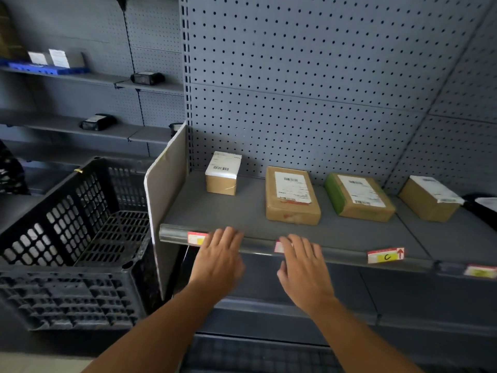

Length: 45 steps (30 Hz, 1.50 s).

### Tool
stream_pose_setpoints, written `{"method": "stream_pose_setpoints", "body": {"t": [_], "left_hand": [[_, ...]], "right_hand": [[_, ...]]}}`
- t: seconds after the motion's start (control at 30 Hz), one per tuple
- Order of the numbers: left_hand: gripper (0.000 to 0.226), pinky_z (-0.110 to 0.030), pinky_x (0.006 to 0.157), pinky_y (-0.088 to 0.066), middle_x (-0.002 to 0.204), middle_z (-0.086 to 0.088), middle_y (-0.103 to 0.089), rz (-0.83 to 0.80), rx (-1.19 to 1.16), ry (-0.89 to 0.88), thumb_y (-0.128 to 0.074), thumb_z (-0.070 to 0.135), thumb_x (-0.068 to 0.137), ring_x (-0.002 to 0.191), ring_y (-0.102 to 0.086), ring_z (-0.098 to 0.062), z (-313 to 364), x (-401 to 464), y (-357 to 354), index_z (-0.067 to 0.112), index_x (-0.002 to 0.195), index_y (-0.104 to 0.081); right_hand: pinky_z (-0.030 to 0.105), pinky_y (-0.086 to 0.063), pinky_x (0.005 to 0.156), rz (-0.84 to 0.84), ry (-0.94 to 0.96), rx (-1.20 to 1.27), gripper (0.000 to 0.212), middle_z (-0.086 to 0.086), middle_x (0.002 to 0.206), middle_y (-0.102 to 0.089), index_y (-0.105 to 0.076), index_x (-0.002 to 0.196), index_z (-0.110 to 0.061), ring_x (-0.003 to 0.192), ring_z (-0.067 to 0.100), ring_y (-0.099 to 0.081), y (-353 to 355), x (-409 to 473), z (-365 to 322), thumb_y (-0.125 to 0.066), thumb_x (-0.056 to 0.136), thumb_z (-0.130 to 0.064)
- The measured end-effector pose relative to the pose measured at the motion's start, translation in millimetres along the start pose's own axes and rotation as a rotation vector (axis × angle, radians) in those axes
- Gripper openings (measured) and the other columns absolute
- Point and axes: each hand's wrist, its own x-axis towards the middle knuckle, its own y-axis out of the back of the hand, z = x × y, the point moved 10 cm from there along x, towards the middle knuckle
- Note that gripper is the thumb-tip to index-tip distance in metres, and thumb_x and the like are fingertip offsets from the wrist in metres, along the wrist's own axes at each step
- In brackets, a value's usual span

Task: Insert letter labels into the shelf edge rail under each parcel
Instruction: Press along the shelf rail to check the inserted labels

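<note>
Several brown parcels stand on a grey shelf: a small upright box (222,173), a flat box (291,196), a green-edged box (359,197) and a box at the right (430,197). Red-and-yellow labels sit in the clear edge rail (172,232): one at the left (196,238), one half hidden behind my right hand (278,246), one marked "C" (386,255), one at the far right (480,271). My left hand (219,258) and my right hand (305,267) lie flat against the rail with fingers spread, holding nothing.
A black slotted crate (67,238) stands to the left of the shelf, past a pale end panel (166,189). Pegboard backs the shelf. More grey shelves with dark packets (98,121) run along the left wall. A lower shelf sits beneath the rail.
</note>
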Motion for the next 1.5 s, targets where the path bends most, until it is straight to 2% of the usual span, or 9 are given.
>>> {"method": "stream_pose_setpoints", "body": {"t": [0.2, 0.33, 0.67, 0.87, 1.0, 1.17, 1.23, 1.37, 1.5], "left_hand": [[0.056, -0.04, 0.109, -0.038, 0.132, -0.001, -0.05, -0.087, -0.005, -0.106, -0.056, 0.031, 0.088, 0.118, -0.048, -0.021, 86.2, 22.6, -24.5, 0.017, 0.14, -0.041], [0.055, -0.04, 0.113, -0.033, 0.138, -0.001, -0.045, -0.138, 0.011, -0.11, -0.051, 0.03, 0.093, 0.124, -0.043, -0.022, 97.3, 27.0, -35.0, 0.018, 0.144, -0.036], [0.061, -0.044, 0.114, -0.033, 0.141, -0.008, -0.044, -0.118, 0.103, -0.102, -0.052, 0.031, 0.091, 0.127, -0.043, -0.027, 100.3, 18.4, -42.9, 0.012, 0.146, -0.033], [0.058, -0.044, 0.116, -0.031, 0.141, -0.003, -0.041, -0.174, 0.132, -0.054, -0.052, 0.031, 0.091, 0.128, -0.041, -0.024, 102.2, 18.5, -43.8, 0.016, 0.145, -0.035], [0.056, -0.042, 0.11, -0.037, 0.131, 0.001, -0.05, -0.173, 0.105, 0.001, -0.062, 0.031, 0.084, 0.117, -0.049, -0.022, 102.2, 19.7, -40.6, 0.019, 0.137, -0.046], [0.053, -0.041, 0.108, -0.04, 0.127, 0.001, -0.055, -0.14, 0.127, 0.053, -0.066, 0.032, 0.082, 0.114, -0.052, -0.022, 102.8, 20.0, -34.0, 0.019, 0.131, -0.053], [0.05, -0.041, 0.105, -0.042, 0.123, -0.001, -0.055, -0.12, 0.136, 0.078, -0.067, 0.033, 0.082, 0.111, -0.053, -0.022, 109.2, 23.0, -30.8, 0.018, 0.128, -0.055], [0.05, -0.042, 0.102, -0.045, 0.121, -0.002, -0.056, -0.101, 0.093, 0.018, -0.067, 0.035, 0.081, 0.108, -0.054, -0.022, 161.9, 36.1, -32.5, 0.019, 0.126, -0.054], [0.055, -0.042, 0.109, -0.036, 0.132, -0.001, -0.049, -0.132, 0.033, -0.096, -0.056, 0.037, 0.088, 0.12, -0.048, -0.023, 238.5, 52.6, -45.0, 0.019, 0.139, -0.044]], "right_hand": [[0.045, -0.047, 0.097, -0.051, 0.035, -0.017, 0.058, 0.008, 0.127, -0.057, -0.054, 0.132, -0.011, 0.111, 0.028, -0.055, -3.3, -18.3, 50.4, -0.068, 0.079, -0.028], [0.042, -0.047, 0.098, -0.049, 0.064, 0.061, 0.054, 0.005, 0.125, -0.056, -0.054, 0.13, -0.013, 0.111, 0.026, -0.054, -0.8, -17.1, 53.3, -0.066, 0.08, -0.029], [0.039, -0.046, 0.095, -0.058, 0.096, 0.181, 0.052, -0.001, 0.123, -0.053, -0.053, 0.128, -0.019, 0.107, 0.022, -0.053, -2.4, -15.0, 56.6, -0.067, 0.079, -0.029], [0.037, -0.042, 0.098, -0.088, 0.113, 0.239, 0.053, -0.005, 0.126, -0.049, -0.049, 0.133, -0.024, 0.111, 0.019, -0.05, -7.7, -14.0, 61.4, -0.065, 0.083, -0.029], [0.035, -0.039, 0.101, -0.113, 0.134, 0.268, 0.057, -0.006, 0.133, -0.045, -0.044, 0.139, -0.025, 0.116, 0.019, -0.047, -10.3, -16.7, 60.5, -0.064, 0.085, -0.031], [0.04, -0.042, 0.101, -0.101, 0.261, 0.212, 0.069, 0.0, 0.139, -0.044, -0.039, 0.144, -0.021, 0.117, 0.024, -0.047, -3.0, -22.0, 64.3, -0.069, 0.083, -0.032], [0.042, -0.044, 0.101, -0.064, 0.261, 0.155, 0.072, 0.002, 0.138, -0.047, -0.039, 0.145, -0.019, 0.117, 0.024, -0.048, 2.5, -27.5, 85.5, -0.071, 0.081, -0.031], [0.044, -0.044, 0.103, -0.018, 0.093, 0.075, 0.07, 0.004, 0.133, -0.051, -0.044, 0.145, -0.013, 0.117, 0.026, -0.051, 15.6, -45.2, 161.0, -0.066, 0.08, -0.026], [0.044, -0.043, 0.102, -0.065, 0.029, 0.003, 0.066, 0.005, 0.125, -0.054, -0.052, 0.137, -0.012, 0.11, 0.028, -0.054, 15.2, -69.8, 214.8, -0.069, 0.075, -0.024]]}}
